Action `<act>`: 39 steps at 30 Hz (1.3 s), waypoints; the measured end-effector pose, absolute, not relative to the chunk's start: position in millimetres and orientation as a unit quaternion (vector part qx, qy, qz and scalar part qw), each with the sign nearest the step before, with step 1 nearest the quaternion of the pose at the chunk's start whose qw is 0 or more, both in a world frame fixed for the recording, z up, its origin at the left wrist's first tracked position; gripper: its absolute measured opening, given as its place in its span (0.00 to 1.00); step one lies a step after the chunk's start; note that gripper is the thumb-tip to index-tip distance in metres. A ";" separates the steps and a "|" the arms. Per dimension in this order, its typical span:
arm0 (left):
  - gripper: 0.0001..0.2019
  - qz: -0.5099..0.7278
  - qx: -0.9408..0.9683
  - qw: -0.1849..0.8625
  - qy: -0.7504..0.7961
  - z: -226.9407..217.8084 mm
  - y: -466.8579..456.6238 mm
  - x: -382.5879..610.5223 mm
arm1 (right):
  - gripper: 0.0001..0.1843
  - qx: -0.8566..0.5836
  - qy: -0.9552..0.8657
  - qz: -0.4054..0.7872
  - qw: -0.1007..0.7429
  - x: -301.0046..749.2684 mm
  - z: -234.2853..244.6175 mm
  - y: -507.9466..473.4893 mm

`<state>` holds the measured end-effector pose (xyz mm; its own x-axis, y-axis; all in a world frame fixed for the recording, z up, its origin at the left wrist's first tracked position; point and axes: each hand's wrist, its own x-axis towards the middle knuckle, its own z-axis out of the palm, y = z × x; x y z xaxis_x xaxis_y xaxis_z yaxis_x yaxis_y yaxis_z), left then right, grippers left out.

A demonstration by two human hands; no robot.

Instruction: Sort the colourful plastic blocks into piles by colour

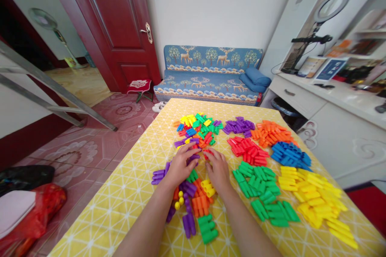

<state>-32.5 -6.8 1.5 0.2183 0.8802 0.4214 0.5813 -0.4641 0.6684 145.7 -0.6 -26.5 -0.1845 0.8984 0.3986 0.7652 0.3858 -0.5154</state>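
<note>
My left hand reaches over a mixed heap of plastic building pieces, its fingers stretched out and its thumb apart. Purple pieces lie under and beside those fingers; I see no piece clearly gripped there. Facing it, my right hand has its fingertips bent around a small red piece, partly hidden by them. Between my forearms lie joined pieces: orange ones, green ones, purple ones and yellow ones.
Sorted piles stand on the right: purple, orange, red, blue, green and yellow. A yellow patterned cloth covers the table. Beyond are a blue sofa and a white cabinet.
</note>
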 end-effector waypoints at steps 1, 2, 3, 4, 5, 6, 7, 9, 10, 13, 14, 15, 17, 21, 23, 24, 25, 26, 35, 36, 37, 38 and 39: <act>0.20 0.381 0.768 0.177 0.484 1.0 -7.5 -32.4 | 0.21 -0.546 -0.761 0.099 0.336 145.4 -24.3 -3.3; 0.22 0.361 0.778 0.166 0.487 0.8 -8.5 -32.0 | 0.19 -0.548 -0.758 0.101 0.341 145.0 -21.9 -5.7; 0.24 0.339 0.787 0.156 0.492 0.9 -9.6 -31.6 | 0.18 -0.550 -0.754 0.104 0.344 144.6 -19.5 -7.8; 0.26 0.318 0.794 0.146 0.497 1.2 -10.8 -31.0 | 0.17 -0.550 -0.752 0.111 0.347 144.1 -17.3 -9.5; 0.27 0.298 0.800 0.138 0.502 1.6 -12.0 -30.5 | 0.16 -0.549 -0.749 0.121 0.351 143.7 -15.5 -10.6; 0.27 0.283 0.804 0.130 0.507 2.1 -13.1 -30.0 | 0.16 -0.548 -0.745 0.134 0.356 143.5 -14.3 -11.3; 0.26 0.271 0.805 0.123 0.513 2.5 -13.9 -29.7 | 0.16 -0.547 -0.739 0.149 0.363 143.5 -13.8 -11.5; 0.25 0.259 0.806 0.114 0.520 3.2 -14.8 -29.3 | 0.16 -0.550 -0.718 0.187 0.384 144.5 -15.2 -10.8; 0.24 0.258 0.805 0.110 0.523 3.4 -14.9 -29.1 | 0.16 -0.554 -0.701 0.208 0.398 145.5 -16.8 -10.2; 0.20 0.269 0.803 0.111 0.520 4.5 -14.6 -28.5 | 0.18 -0.557 -0.652 0.266 0.440 149.3 -22.7 -8.4; 0.17 0.277 0.802 0.115 0.517 4.9 -14.5 -28.2 | 0.18 -0.554 -0.641 0.281 0.450 150.3 -24.2 -8.1; 0.14 0.285 0.801 0.119 0.513 5.4 -14.5 -27.8 | 0.18 -0.550 -0.636 0.292 0.456 151.0 -25.2 -8.0; 0.09 0.301 0.795 0.128 0.511 6.0 -14.6 -27.2 | 0.18 -0.544 -0.635 0.307 0.455 151.3 -26.0 -8.0; 0.06 0.318 0.777 0.140 0.524 6.1 -14.7 -26.6 | 0.16 -0.545 -0.637 0.312 0.447 149.8 -27.0 -7.4; 0.07 0.322 0.777 0.143 0.521 5.8 -14.1 -26.6 | 0.16 -0.544 -0.635 0.310 0.452 149.8 -27.8 -6.7; 0.09 0.323 0.779 0.142 0.518 5.5 -13.6 -26.7 | 0.16 -0.542 -0.638 0.306 0.454 150.1 -28.0 -6.3; 0.11 0.322 0.781 0.140 0.516 5.0 -13.2 -26.8 | 0.17 -0.537 -0.646 0.299 0.453 150.5 -27.8 -6.2; 0.13 0.321 0.782 0.137 0.517 4.3 -12.7 -26.9 | 0.17 -0.530 -0.659 0.289 0.448 150.8 -27.1 -6.3; 0.15 0.290 0.766 0.129 0.558 0.6 -12.3 -28.6 | 0.18 -0.534 -0.756 0.188 0.329 149.0 -17.3 -12.9; 0.14 0.290 0.763 0.131 0.562 1.1 -12.4 -28.6 | 0.17 -0.541 -0.760 0.166 0.321 151.0 -16.5 -12.3; 0.13 0.290 0.761 0.134 0.564 1.7 -12.6 -28.7 | 0.15 -0.552 -0.759 0.142 0.315 154.1 -15.6 -11.3; 0.12 0.290 0.761 0.136 0.564 2.3 -12.7 -28.7 | 0.14 -0.566 -0.754 0.118 0.310 157.9 -14.7 -10.0; 0.11 0.290 0.761 0.138 0.563 2.7 -12.8 -28.6 | 0.13 -0.583 -0.747 0.094 0.306 162.4 -13.9 -8.5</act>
